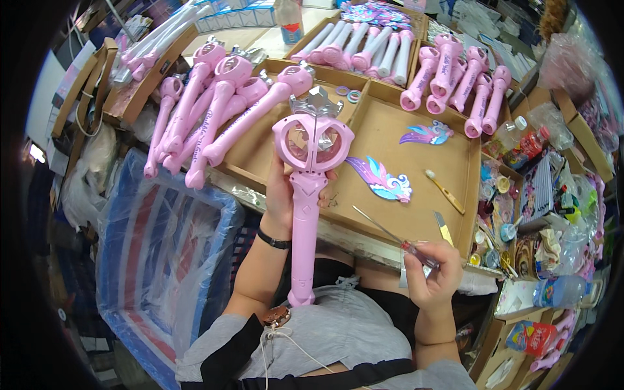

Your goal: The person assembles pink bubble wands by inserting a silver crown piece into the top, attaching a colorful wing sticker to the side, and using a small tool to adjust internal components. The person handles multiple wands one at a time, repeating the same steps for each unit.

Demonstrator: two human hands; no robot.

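My left hand (279, 198) is wrapped round a pink toy wand (304, 227) from behind, just below its round head. The wand stands almost upright in front of my body, its silver crown (316, 103) at the top and its handle end down by my shirt. To the right, a screwdriver (408, 247) is pinched in my right hand (434, 273). Its thin shaft points up and left, with the tip apart from the wand. A purple and blue wing-shaped piece (383, 179) lies in the cardboard tray (416, 221) behind the wand.
Pink wands (218, 107) are heaped on the left, and several more (448, 75) lie at the back right. A second wing piece (428, 133), a toothbrush (446, 193) and a utility knife (443, 229) are in the tray. A blue-rimmed, plastic-lined bin (231, 224) stands left.
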